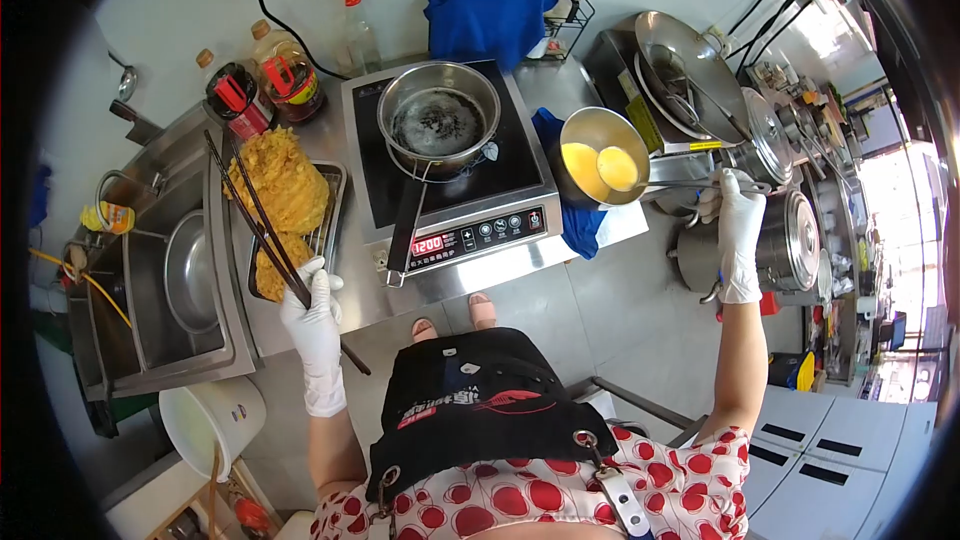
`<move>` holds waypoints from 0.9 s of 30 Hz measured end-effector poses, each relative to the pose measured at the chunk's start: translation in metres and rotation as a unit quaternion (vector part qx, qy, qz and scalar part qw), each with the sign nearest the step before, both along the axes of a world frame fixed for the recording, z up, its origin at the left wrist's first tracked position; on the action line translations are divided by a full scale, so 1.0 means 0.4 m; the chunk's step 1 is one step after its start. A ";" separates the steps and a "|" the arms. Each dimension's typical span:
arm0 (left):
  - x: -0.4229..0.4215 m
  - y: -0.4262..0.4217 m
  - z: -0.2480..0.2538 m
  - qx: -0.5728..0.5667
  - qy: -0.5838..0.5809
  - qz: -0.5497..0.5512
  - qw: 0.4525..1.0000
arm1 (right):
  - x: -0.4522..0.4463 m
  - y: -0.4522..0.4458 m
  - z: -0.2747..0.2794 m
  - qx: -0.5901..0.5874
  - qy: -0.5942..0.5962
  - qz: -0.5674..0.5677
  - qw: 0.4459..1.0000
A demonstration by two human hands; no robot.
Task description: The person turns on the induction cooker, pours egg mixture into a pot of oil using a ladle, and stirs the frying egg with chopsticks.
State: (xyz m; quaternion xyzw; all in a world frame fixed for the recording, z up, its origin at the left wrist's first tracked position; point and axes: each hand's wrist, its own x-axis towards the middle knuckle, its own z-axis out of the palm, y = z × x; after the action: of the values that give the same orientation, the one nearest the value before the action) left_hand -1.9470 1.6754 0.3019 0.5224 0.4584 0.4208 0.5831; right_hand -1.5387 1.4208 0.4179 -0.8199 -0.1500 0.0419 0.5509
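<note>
My gloved left hand (pixel 315 325) is closed around a pair of long dark chopsticks (pixel 262 215), whose tips reach over golden fried food (pixel 280 185) on a metal rack tray (pixel 335 205). In my gloved right hand (pixel 741 235) is the handle of a ladle (pixel 618 169), its bowl full of yellow liquid inside a steel bowl (pixel 600 125). Between my hands, a saucepan (pixel 438 120) with clear, bubbly liquid sits on the induction cooker (pixel 440 202), its black handle pointing towards me.
At the left are a double sink (pixel 160 340), sauce bottles (pixel 285 75) and a white bucket (pixel 215 415). Blue cloth (pixel 490 10) hangs behind the cooker. A wok (pixel 690 55) and a large pot (pixel 790 240) stand at the right.
</note>
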 end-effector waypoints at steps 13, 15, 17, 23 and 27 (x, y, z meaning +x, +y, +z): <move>-0.061 -0.030 0.005 -0.034 0.017 0.080 0.996 | -0.037 0.375 0.112 0.071 -0.016 0.180 0.981; -0.073 -0.033 0.008 -0.034 0.019 0.097 0.995 | -0.054 0.433 0.111 0.089 -0.001 0.201 0.976; -0.085 -0.035 0.009 -0.023 0.038 0.104 0.994 | -0.063 0.482 0.102 0.096 0.009 0.215 0.972; -0.117 -0.041 0.008 -0.028 0.044 0.135 0.989 | -0.097 0.571 0.069 0.142 0.014 0.262 0.955; -0.130 -0.043 0.007 -0.038 0.030 0.148 0.988 | -0.121 0.584 0.056 0.151 0.013 0.256 0.955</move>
State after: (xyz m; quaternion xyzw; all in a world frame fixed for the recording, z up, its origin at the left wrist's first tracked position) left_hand -1.9990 1.6584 0.3045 0.4388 0.5636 0.4686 0.5198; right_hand -1.5872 1.6545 0.4405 -0.6608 -0.3518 0.1693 0.6411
